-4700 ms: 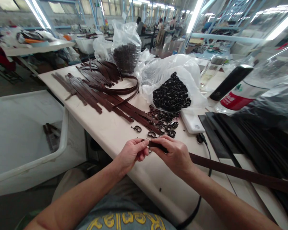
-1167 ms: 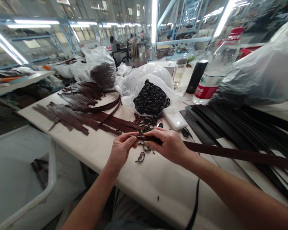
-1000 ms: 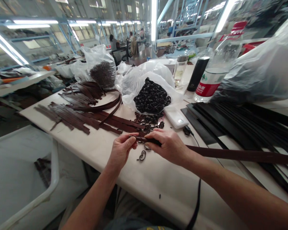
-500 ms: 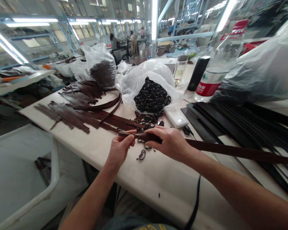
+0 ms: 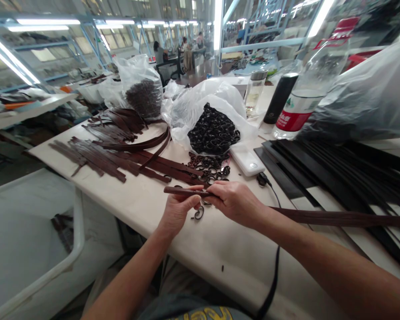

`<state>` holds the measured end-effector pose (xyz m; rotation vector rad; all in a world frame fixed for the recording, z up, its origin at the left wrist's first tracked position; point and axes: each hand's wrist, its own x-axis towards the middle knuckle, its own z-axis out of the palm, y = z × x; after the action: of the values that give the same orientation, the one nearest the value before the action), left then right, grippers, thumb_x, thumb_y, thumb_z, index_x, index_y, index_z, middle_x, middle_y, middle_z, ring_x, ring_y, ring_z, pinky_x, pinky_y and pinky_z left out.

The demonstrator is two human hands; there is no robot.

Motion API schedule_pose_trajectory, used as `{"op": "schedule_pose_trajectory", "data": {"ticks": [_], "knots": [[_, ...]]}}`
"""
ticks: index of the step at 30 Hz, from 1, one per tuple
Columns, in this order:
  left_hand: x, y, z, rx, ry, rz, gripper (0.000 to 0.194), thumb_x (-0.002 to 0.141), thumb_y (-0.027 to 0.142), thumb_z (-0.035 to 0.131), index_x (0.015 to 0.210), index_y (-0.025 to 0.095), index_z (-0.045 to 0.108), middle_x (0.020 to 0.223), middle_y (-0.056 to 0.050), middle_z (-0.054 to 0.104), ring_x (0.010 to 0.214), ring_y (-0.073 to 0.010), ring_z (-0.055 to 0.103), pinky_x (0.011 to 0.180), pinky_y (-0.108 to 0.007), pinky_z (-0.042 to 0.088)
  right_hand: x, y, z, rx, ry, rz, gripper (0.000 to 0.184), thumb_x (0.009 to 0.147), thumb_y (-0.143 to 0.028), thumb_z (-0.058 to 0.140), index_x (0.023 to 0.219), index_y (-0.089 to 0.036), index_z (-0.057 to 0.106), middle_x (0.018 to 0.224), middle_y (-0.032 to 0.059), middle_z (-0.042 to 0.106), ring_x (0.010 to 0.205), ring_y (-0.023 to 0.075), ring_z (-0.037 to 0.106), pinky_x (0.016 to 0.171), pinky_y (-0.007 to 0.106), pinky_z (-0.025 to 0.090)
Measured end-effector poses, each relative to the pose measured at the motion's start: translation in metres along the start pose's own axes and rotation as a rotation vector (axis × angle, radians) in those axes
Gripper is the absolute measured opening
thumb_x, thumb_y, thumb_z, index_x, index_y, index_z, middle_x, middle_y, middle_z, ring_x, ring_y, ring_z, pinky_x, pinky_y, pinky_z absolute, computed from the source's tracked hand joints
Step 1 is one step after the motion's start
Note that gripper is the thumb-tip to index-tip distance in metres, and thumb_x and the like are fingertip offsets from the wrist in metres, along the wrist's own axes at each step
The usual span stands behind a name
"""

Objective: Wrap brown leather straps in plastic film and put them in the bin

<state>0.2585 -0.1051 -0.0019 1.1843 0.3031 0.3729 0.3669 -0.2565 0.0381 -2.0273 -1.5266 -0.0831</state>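
A long dark brown leather strap (image 5: 333, 218) runs from the right edge of the view, behind my right forearm, into my hands. My left hand (image 5: 180, 209) pinches it near its left end, thumb on the near side. Close beside it, my right hand (image 5: 235, 200) is closed around the strap, fingers bent. The strap's end sticks out to the left past my left fingers. Below the hands a dark strap loop (image 5: 199, 213) lies on the table. Behind them sit several small loops (image 5: 213, 166), and more brown straps (image 5: 173, 166) lie to the left.
A plastic bag of black loops (image 5: 213, 131) stands behind the hands, beside a white power bank (image 5: 248, 161). Black straps (image 5: 306, 169), a bottle (image 5: 300, 106) and a black flask (image 5: 280, 98) are at right. A white bin (image 5: 78, 222) stands below the table's left edge.
My left hand has moved right along the strap, nearer my right hand, so more of the strap's end sticks out. The right fingers have curled in more tightly. The view has shifted slightly.
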Motion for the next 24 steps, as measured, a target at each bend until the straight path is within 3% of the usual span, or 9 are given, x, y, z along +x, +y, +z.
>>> {"op": "schedule_pose_trajectory", "data": {"ticks": [7, 9, 12, 14, 17, 20, 22, 24], "knots": [[0.001, 0.001, 0.007, 0.090, -0.026, -0.007, 0.028, 0.067, 0.026, 0.081, 0.092, 0.016, 0.078, 0.064, -0.001, 0.067, 0.056, -0.0101, 0.055, 0.055, -0.022, 0.045, 0.001, 0.003, 0.004, -0.080, -0.046, 0.007, 0.021, 0.093, -0.027, 0.058, 0.077, -0.016, 0.065, 0.070, 0.0034, 0.065, 0.062, 0.0148, 0.060, 0.057, 0.025, 0.037], [0.003, 0.004, 0.007, 0.058, -0.022, -0.005, 0.028, 0.067, 0.027, 0.082, 0.092, 0.015, 0.078, 0.070, -0.003, 0.071, 0.060, -0.0109, 0.058, 0.059, -0.022, 0.049, 0.003, 0.001, 0.000, -0.093, -0.030, 0.022, 0.019, 0.093, -0.030, 0.058, 0.084, -0.017, 0.067, 0.076, 0.0048, 0.067, 0.066, 0.0162, 0.062, 0.060, 0.026, 0.041], [0.008, 0.010, 0.007, -0.072, 0.048, 0.007, 0.031, 0.066, 0.030, 0.083, 0.093, 0.016, 0.076, 0.082, -0.005, 0.074, 0.065, -0.0112, 0.065, 0.063, -0.021, 0.052, 0.003, -0.007, -0.010, -0.112, 0.161, -0.035, 0.024, 0.093, -0.035, 0.058, 0.107, -0.018, 0.066, 0.100, 0.0110, 0.068, 0.089, 0.0225, 0.065, 0.078, 0.032, 0.049], [0.012, 0.016, 0.007, -0.169, 0.120, 0.011, 0.034, 0.064, 0.031, 0.085, 0.094, 0.017, 0.074, 0.080, -0.003, 0.074, 0.064, -0.0107, 0.067, 0.063, -0.020, 0.053, 0.001, -0.015, -0.013, -0.101, 0.269, -0.168, 0.021, 0.093, -0.033, 0.057, 0.108, -0.020, 0.065, 0.108, 0.0109, 0.068, 0.099, 0.0236, 0.064, 0.087, 0.036, 0.048], [0.014, 0.027, 0.006, -0.223, 0.166, 0.034, 0.036, 0.062, 0.027, 0.086, 0.095, 0.017, 0.074, 0.076, -0.001, 0.073, 0.064, -0.0101, 0.068, 0.064, -0.018, 0.054, -0.005, -0.025, -0.005, 0.012, 0.144, -0.293, 0.014, 0.095, -0.029, 0.056, 0.092, -0.021, 0.067, 0.093, 0.0054, 0.070, 0.082, 0.0168, 0.066, 0.077, 0.030, 0.049], [0.009, 0.034, 0.004, -0.209, 0.150, 0.082, 0.033, 0.063, 0.025, 0.085, 0.094, 0.017, 0.075, 0.080, -0.002, 0.073, 0.065, -0.0102, 0.068, 0.066, -0.019, 0.055, -0.009, -0.028, 0.007, 0.091, 0.014, -0.244, 0.016, 0.096, -0.027, 0.054, 0.086, -0.020, 0.065, 0.081, 0.0031, 0.068, 0.070, 0.0134, 0.064, 0.064, 0.025, 0.048], [0.004, 0.035, 0.001, -0.199, 0.133, 0.107, 0.032, 0.064, 0.024, 0.085, 0.093, 0.016, 0.076, 0.078, -0.002, 0.073, 0.064, -0.0099, 0.067, 0.067, -0.020, 0.055, -0.009, -0.027, 0.008, 0.081, 0.112, -0.230, 0.009, 0.094, -0.024, 0.057, 0.088, -0.020, 0.063, 0.085, 0.0043, 0.068, 0.075, 0.0149, 0.065, 0.069, 0.027, 0.050], [-0.003, 0.035, 0.000, -0.196, 0.119, 0.118, 0.030, 0.064, 0.023, 0.085, 0.093, 0.017, 0.076, 0.076, -0.001, 0.073, 0.062, -0.0095, 0.066, 0.066, -0.020, 0.054, -0.007, -0.025, 0.001, 0.028, 0.297, -0.212, 0.007, 0.090, -0.023, 0.062, 0.097, -0.021, 0.062, 0.100, 0.0084, 0.067, 0.091, 0.0200, 0.064, 0.083, 0.034, 0.051]]}}
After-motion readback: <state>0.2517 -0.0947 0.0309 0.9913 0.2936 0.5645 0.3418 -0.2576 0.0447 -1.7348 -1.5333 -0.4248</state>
